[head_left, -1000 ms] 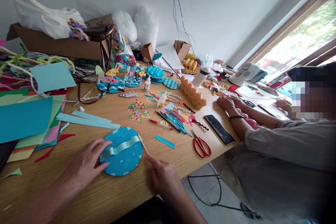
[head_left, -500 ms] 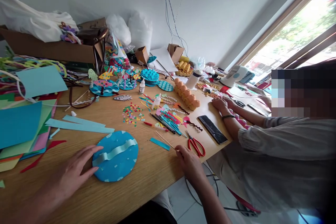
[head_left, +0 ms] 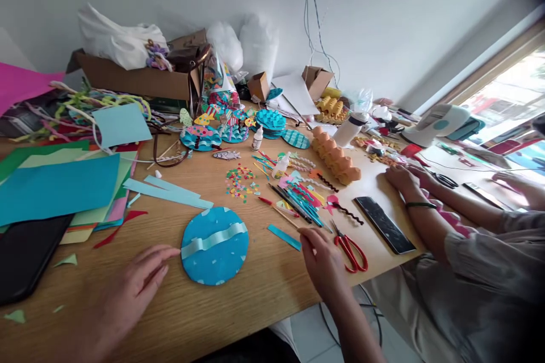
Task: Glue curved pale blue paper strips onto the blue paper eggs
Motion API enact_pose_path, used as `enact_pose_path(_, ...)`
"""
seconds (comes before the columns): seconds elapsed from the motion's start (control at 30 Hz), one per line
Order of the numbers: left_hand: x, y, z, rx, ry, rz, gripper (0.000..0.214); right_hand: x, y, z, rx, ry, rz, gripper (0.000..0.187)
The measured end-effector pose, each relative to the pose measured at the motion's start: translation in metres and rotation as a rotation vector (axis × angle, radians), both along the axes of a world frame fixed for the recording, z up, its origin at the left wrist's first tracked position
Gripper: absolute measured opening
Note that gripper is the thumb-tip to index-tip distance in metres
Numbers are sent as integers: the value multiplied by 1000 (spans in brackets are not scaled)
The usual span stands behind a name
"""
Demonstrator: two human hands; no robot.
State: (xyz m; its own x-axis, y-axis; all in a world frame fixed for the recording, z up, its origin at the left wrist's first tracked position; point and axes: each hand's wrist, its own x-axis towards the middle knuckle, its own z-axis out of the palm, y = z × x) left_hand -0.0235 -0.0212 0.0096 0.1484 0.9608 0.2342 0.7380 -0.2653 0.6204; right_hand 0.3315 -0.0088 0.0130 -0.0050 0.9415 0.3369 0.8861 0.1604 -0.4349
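A round blue paper disc (head_left: 225, 264) lies on the wooden table, with a wavy pale-blue paper strip (head_left: 215, 238) across it and small pale bits around its rim. At the disc's left edge is my left hand (head_left: 136, 283), fingers stretched out, one fingertip at the strip's end; it grips nothing. Between the thumb and fingers of my right hand (head_left: 321, 261) is a thin wooden stick (head_left: 284, 218), pointing up and left. Close by that hand lie a short blue paper strip (head_left: 284, 237) and red-handled scissors (head_left: 351, 249).
Stacked coloured paper (head_left: 59, 187) and pale-blue strips (head_left: 166, 193) lie left. Beyond the disc are confetti (head_left: 240, 182), glue bottles (head_left: 258, 139), pens (head_left: 293, 204) and an orange egg-carton piece (head_left: 334, 159). A phone (head_left: 383, 224) and a co-worker's arms (head_left: 430, 215) are right.
My view has swung left. My left hand has drawn back from over the disc, leaving one fingertip at its edge. My right hand still holds the stick.
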Motion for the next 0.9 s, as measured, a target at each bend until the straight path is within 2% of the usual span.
enact_pose_path(0.13, 6, -2, -7, 207, 113, -129, 34, -48, -12, 13, -105, 114, 239, 26)
enact_pose_path(0.23, 8, 0, -15, 366, 173, -157, 29, -77, -19, 17, -247, 129, 347, 26)
enact_pose_path(0.33, 7, 3, -18, 406, 244, -210, 30, -92, -21, 17, -354, 109, 411, 24)
enact_pose_path(0.47, 6, 8, -18, 339, 351, -294, 37, -97, -19, 15, -419, 58, 424, 23)
enact_pose_path(0.6, 7, 10, -23, 392, 419, -298, 38, -96, -18, 11, -441, 39, 421, 23)
enact_pose_path(0.73, 8, 10, -23, 437, 346, -267, 36, -94, -20, 8, -432, 79, 429, 23)
enact_pose_path(0.9, 2, 13, -9, 397, 217, -273, 30, -88, -20, 10, -396, 125, 413, 24)
